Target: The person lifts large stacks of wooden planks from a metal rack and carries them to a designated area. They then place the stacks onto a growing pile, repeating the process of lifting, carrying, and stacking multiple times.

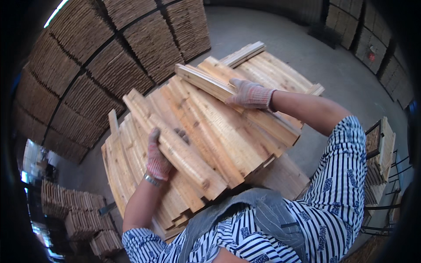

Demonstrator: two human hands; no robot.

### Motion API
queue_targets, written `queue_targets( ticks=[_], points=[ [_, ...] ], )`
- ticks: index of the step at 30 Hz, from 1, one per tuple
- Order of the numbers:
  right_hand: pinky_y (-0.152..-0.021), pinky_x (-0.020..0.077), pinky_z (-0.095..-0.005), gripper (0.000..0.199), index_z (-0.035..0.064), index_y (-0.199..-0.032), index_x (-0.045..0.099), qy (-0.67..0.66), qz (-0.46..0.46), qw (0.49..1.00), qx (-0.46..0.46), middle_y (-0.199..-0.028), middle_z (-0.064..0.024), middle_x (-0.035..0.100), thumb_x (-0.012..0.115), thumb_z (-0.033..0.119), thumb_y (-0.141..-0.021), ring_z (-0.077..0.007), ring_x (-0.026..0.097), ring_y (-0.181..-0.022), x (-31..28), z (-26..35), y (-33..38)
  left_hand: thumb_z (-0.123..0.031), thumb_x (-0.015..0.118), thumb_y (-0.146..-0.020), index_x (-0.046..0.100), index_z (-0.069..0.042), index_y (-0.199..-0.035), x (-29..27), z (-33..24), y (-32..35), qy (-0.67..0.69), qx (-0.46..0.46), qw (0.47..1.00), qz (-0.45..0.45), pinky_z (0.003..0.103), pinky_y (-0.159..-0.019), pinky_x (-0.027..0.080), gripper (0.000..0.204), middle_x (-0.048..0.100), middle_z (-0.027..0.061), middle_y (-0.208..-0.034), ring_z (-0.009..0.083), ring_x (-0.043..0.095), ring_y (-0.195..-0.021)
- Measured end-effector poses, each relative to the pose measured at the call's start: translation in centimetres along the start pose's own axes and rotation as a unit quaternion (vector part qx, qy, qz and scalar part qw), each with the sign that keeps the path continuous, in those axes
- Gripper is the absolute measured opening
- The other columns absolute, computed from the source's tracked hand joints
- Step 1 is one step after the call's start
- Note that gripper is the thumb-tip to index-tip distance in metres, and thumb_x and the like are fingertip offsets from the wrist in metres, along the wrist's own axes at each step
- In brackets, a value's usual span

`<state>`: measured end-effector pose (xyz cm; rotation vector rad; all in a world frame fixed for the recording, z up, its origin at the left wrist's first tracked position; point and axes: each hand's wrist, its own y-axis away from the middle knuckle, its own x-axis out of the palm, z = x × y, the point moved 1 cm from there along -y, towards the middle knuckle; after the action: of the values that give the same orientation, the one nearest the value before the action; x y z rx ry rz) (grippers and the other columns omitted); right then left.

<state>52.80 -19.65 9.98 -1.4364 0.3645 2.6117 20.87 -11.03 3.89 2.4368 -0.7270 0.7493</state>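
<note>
Several tall stacks of boards stand at upper left, beyond a broad pile of pale planks. Over that pile, a long board sits in the left hand, thumb and fingers curled round its sides; a second board is pinched between the right hand's thumb and fingers. Handling boards seems the step in hand; the next move probably calls for two firm grips. No container shows; a watch circles the left wrist

A wooden surface carries pale planks side by side.
</note>
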Motion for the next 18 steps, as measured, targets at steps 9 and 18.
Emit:
queue_targets(
  ticks=[9, 18],
  points=[
    [-0.113, 0.0387, -0.0374, 0.094, -0.0027, -0.151, 0.033, -0.425, 0.098, 0.898, 0.057, -0.144, -0.0234, 0.049, 0.071, 0.053, -0.086, -0.0250, 0.049, -0.133, -5.3, -12.3, 1.6, -0.060, 0.068, -0.081, 0.052, 0.009, -0.120, 0.9, 0.1, -0.3, 0.013, -0.026, 0.999, -0.021, 0.042, -0.096, 0.052, 0.081, 0.060, 0.0205, -0.110, 0.0326, 0.062, -0.099],
    [-0.108, 0.0429, -0.0427, 0.077, -0.0010, -0.152, 0.027, 0.067, -0.004, 0.997, 0.037, -0.141, -0.0307, 0.048, 0.053, 0.044, -0.096, -0.0413, 0.053, -0.127, -2.1, -8.7, -1.3, -0.063, 0.067, -0.080, 0.051, 0.006, -0.123, 1.7, 0.5, 0.3, 0.007, -0.001, 0.999, -0.033, 0.041, -0.094, 0.053, 0.083, 0.059, 0.0169, -0.109, 0.0292, 0.061, -0.098]
  ],
)
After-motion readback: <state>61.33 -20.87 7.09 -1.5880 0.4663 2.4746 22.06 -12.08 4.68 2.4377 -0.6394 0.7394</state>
